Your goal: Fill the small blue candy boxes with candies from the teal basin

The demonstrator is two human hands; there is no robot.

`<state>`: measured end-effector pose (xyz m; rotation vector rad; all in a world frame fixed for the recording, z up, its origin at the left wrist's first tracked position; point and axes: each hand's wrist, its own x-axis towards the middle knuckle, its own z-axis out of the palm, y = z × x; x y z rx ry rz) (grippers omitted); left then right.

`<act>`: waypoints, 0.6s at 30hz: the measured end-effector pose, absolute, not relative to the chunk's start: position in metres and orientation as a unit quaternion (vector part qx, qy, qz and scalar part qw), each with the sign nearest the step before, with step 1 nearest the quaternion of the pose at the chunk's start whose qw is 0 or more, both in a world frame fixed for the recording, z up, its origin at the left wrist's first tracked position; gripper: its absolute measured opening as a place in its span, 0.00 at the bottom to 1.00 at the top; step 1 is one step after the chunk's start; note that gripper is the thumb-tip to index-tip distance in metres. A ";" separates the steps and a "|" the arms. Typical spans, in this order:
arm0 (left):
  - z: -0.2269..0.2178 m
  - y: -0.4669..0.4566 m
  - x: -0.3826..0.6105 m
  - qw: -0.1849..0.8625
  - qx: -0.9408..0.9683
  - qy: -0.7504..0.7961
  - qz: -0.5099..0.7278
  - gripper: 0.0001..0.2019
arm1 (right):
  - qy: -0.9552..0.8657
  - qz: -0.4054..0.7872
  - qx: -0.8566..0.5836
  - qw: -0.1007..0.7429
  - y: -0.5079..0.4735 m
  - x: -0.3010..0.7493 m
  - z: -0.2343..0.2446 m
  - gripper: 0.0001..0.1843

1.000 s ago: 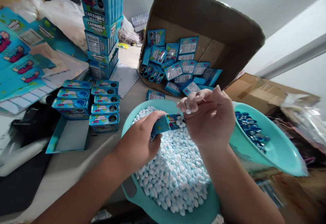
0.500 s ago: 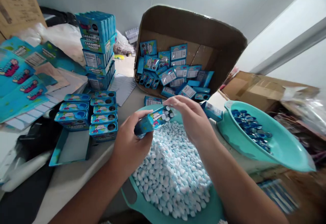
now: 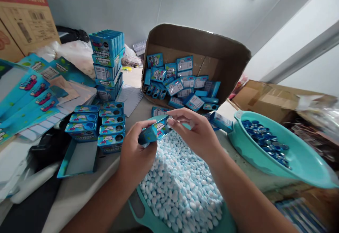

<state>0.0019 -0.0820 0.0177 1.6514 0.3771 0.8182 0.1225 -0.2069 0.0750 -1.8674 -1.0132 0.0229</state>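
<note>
My left hand [image 3: 139, 148] is wrapped around a small blue candy box [image 3: 160, 129], tilted with its top end toward my right hand. At that end, my right hand [image 3: 194, 128] has its thumb and fingers bent together over the opening. The fingertips cover most of the hole, and whatever they pinch is hidden. Directly below both hands lies a heap of white and pale blue candies [image 3: 182, 180], filling a turquoise basin [image 3: 140, 213].
Filled and open candy boxes [image 3: 111, 128] stand at left by a shallow tray [image 3: 79, 158] and a tall box stack [image 3: 107, 65]. A tipped carton [image 3: 222, 56] holds loose boxes. At right, a turquoise colander-like bowl [image 3: 302, 158] contains round blue lids [image 3: 265, 141].
The candies seen at the box's opening are now mostly covered by my right fingers, which have closed in on it. The view has tipped upward, so everything sits slightly lower.
</note>
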 end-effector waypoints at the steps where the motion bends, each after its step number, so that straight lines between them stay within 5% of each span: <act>1: 0.018 -0.082 0.002 0.595 0.703 0.167 0.352 0.18 | -0.425 0.004 -0.764 0.486 -0.208 0.122 0.076 0.12; 9: 0.017 -0.081 0.005 0.641 0.661 0.185 0.343 0.18 | -0.487 -0.019 -0.737 0.468 -0.212 0.121 0.084 0.06; 18: 0.019 -0.081 0.006 0.636 0.664 0.184 0.347 0.17 | -0.464 0.008 -0.746 0.477 -0.211 0.120 0.083 0.16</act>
